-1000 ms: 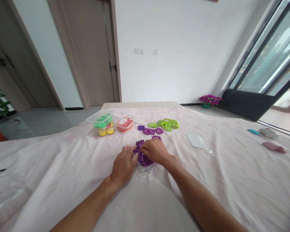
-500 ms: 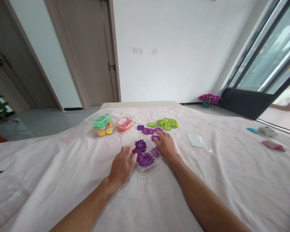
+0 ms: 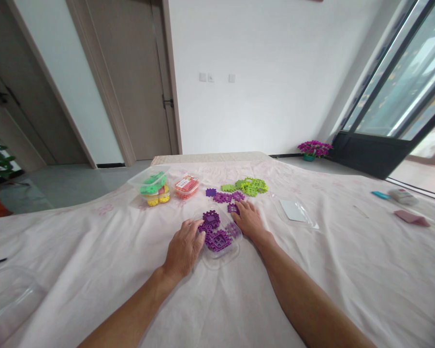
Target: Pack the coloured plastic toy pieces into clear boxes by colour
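Note:
A clear plastic container (image 3: pixel 222 258) holding several purple interlocking tiles (image 3: pixel 219 240) lies in front of me. My left hand (image 3: pixel 184 243) grips its left edge, the thumb and fingertips at the rim. Just beyond the container's far right side, my right hand (image 3: pixel 248 217) has its thumb and fingers on a loose purple square tile (image 3: pixel 232 208). More purple tiles (image 3: pixel 223 197) lie flat behind that one, with a darker violet tile (image 3: pixel 210 192) at their left. Lime green tiles (image 3: pixel 253 186) form a pile farther back on the right.
Back left, a tub of green pieces (image 3: pixel 154 182) sits on a tub of yellow pieces (image 3: pixel 158 197), beside a tub of red pieces (image 3: pixel 187 186). A clear lid with a white card (image 3: pixel 293 210) lies right. Another clear container (image 3: pixel 10 299) is at the left edge.
My right hand has shifted slightly, its fingers moving a little to the right over the loose purple tile, which shows more now. My left hand stays at the container.

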### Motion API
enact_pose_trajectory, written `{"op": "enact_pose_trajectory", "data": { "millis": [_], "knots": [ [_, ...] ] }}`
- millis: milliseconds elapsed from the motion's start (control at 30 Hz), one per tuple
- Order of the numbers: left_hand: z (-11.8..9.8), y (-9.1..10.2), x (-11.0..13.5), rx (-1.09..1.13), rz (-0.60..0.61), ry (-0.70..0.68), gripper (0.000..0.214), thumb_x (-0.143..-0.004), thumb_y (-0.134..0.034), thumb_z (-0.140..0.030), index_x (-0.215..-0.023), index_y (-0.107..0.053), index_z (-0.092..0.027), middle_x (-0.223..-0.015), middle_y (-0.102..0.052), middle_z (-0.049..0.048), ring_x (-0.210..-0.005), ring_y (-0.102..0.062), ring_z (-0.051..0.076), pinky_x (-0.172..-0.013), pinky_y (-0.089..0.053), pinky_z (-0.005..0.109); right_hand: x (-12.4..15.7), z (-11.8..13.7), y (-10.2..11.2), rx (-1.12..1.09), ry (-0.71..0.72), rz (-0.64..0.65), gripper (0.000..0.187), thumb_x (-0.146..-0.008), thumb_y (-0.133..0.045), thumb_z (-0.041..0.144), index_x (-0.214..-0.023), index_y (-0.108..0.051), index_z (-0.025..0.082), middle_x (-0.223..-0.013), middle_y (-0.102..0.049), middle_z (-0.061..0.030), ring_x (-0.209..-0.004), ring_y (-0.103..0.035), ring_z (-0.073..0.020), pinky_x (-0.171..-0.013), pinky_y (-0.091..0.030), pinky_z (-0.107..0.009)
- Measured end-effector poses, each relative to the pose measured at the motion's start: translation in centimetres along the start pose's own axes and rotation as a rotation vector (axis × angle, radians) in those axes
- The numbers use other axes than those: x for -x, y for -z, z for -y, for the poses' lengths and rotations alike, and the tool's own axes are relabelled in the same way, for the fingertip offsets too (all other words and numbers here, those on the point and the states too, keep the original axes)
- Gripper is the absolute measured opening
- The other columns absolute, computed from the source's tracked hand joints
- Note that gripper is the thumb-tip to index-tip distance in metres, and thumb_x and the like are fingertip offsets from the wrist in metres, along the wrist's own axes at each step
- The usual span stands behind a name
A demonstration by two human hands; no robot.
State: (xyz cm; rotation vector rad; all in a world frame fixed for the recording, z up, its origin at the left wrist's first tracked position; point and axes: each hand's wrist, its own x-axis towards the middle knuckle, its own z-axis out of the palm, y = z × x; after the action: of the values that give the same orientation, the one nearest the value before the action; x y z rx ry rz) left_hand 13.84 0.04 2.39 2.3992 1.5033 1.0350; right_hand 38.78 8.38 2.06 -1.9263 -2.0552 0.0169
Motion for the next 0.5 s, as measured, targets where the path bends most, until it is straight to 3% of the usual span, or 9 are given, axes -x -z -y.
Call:
{"op": "enact_pose_trajectory", "data": {
  "millis": [500],
  "knots": [
    [-0.06,0.16,-0.05,0.032,0.023,0.002,0.036,-0.1,-0.032,-0.035,-0.129,-0.048,-0.022,-0.126,-0.055,0.0094,-0.125,-0.048,0.021,-0.104,-0.044,0.043,0.24,-0.05,0.23,-0.003,0.055,0.011,0.047,-0.095,-0.042,0.041,-0.138,-0.049,0.024,-0.142,-0.05,-0.0076,-0.131,-0.039,-0.0252,-0.107,-0.026,-0.039]
  ]
}}
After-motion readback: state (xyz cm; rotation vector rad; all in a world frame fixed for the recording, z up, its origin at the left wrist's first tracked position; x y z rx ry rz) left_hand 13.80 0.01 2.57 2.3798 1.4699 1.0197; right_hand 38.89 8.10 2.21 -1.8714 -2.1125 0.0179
